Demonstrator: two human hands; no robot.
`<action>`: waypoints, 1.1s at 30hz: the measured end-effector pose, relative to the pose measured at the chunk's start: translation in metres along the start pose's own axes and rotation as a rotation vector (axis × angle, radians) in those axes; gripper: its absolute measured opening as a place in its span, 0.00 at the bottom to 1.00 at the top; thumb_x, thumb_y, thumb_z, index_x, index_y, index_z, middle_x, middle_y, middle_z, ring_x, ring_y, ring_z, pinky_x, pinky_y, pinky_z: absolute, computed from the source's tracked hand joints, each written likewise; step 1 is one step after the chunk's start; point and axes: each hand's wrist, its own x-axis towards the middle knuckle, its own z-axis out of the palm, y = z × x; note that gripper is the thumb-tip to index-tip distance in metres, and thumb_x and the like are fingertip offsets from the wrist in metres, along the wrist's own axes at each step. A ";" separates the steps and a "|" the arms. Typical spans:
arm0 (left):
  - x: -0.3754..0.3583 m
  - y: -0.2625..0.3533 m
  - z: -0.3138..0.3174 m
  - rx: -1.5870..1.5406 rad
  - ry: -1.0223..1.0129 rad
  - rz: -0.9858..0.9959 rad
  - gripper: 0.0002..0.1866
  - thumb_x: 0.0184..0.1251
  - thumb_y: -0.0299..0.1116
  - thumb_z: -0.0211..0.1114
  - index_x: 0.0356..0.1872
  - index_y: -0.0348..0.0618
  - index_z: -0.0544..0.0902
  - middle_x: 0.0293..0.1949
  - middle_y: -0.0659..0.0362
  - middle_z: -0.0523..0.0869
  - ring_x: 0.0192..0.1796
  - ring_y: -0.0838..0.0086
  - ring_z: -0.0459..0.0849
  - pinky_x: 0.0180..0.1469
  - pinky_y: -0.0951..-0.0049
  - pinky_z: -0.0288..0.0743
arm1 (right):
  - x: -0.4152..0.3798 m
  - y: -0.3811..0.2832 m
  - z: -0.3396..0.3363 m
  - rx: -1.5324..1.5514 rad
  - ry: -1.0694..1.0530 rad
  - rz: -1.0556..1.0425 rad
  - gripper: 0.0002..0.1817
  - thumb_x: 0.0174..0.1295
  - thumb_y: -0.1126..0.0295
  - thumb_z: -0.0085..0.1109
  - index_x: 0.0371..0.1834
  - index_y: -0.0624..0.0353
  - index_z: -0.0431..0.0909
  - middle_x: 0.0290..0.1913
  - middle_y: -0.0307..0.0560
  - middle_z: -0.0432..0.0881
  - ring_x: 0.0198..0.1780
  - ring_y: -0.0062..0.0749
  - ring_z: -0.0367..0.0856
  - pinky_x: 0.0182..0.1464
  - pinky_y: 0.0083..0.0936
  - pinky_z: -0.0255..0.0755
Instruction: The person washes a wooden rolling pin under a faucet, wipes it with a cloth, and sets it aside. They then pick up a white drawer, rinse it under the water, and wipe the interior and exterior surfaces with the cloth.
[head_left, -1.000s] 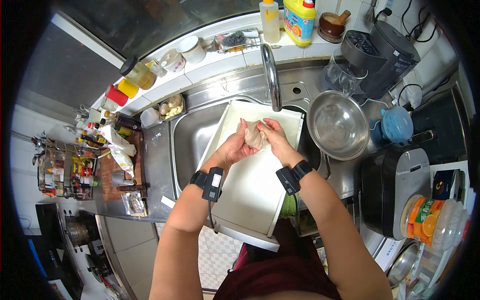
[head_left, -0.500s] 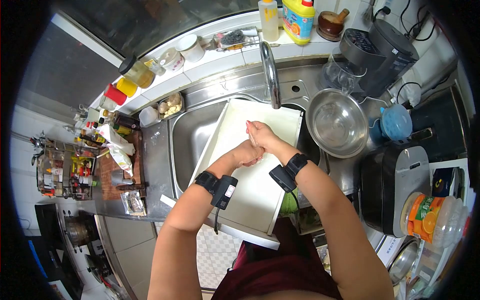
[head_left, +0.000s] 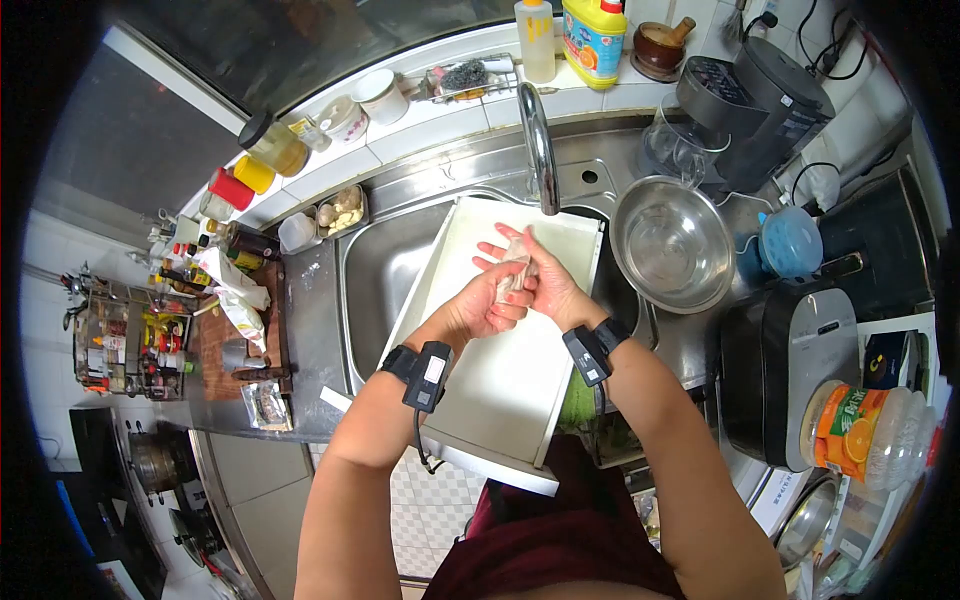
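Note:
A small crumpled, pale wet cloth is bunched between my two hands above a white drawer-like tray. My left hand has its fingers curled around the cloth's lower end. My right hand cups the cloth from the other side, its fingers partly spread under and beyond it. The white tray lies tilted across the sink, its near edge close to my body. Above its far end is the chrome faucet; whether water runs cannot be made out.
A steel bowl stands right of the sink. Farther right are a black appliance and a plastic jar with an orange label. Bottles and jars line the window ledge. A cutting board lies on the left.
My hands, clasped together before, have opened somewhat, so the cloth shows more clearly. My right hand's fingers have spread and its wrist has turned. The tray has stayed in place.

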 end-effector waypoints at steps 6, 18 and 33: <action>0.003 -0.008 -0.003 0.528 0.403 -0.100 0.09 0.62 0.39 0.58 0.29 0.47 0.71 0.18 0.68 0.69 0.14 0.88 0.59 0.11 0.87 0.48 | 0.009 0.004 -0.002 -0.347 0.125 0.143 0.19 0.65 0.49 0.52 0.35 0.56 0.72 0.27 0.36 0.73 0.26 0.20 0.69 0.28 0.17 0.68; 0.025 -0.041 0.010 2.082 0.917 -0.414 0.15 0.64 0.36 0.51 0.45 0.46 0.83 0.45 0.53 0.85 0.47 0.63 0.84 0.46 0.66 0.78 | 0.036 0.063 -0.036 -0.589 0.594 0.084 0.22 0.70 0.52 0.43 0.25 0.59 0.71 0.23 0.40 0.70 0.24 0.28 0.64 0.29 0.31 0.61; -0.039 -0.026 0.010 1.559 0.692 -0.059 0.34 0.48 0.55 0.72 0.41 0.31 0.74 0.28 0.53 0.81 0.25 0.72 0.81 0.31 0.74 0.78 | -0.030 0.030 0.008 -0.468 0.247 0.137 0.39 0.57 0.33 0.48 0.62 0.51 0.60 0.58 0.49 0.67 0.60 0.45 0.66 0.58 0.55 0.59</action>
